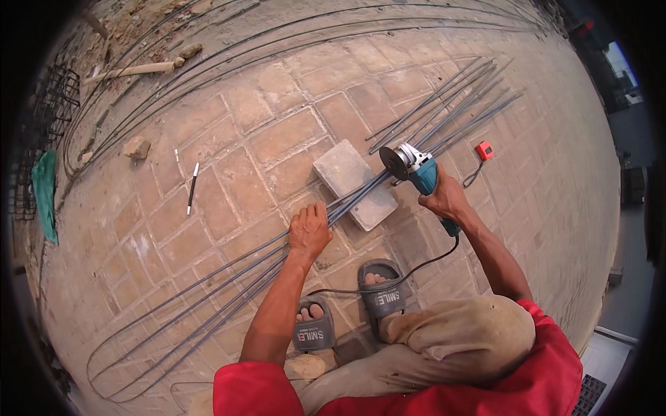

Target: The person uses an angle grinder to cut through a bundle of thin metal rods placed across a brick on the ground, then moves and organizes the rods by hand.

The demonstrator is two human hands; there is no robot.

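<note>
a bundle of thin grey steel rods [362,191] is laid across a pale rectangular block [340,161], with the block set slantwise on the paving [291,135] ahead of the feet. the bundle is gripped near the block by the left hand [310,230], with the fingers closed over it; toward the lower left the rods are spread apart and curved round at their far end. a teal angle grinder [424,177] is clasped around its body by the right hand [447,199], well apart from the left. its dark disc [394,163] is held by the rods at the block's right edge; whether they are touched by it cannot be told. beyond the grinder, straight rods [451,111] are fanned out toward the upper right.

the grinder's black cord [430,262] is trailed across the grey sandals [386,299] worn on the feet. to the right, a red tape measure [484,150] is left on the paving. to the left, a black-and-white marker [193,188] and a stone [137,148] are seen. farther out, long rods [277,47] are stretched in an arc, and a green cloth [45,197] is placed at the left rim.
</note>
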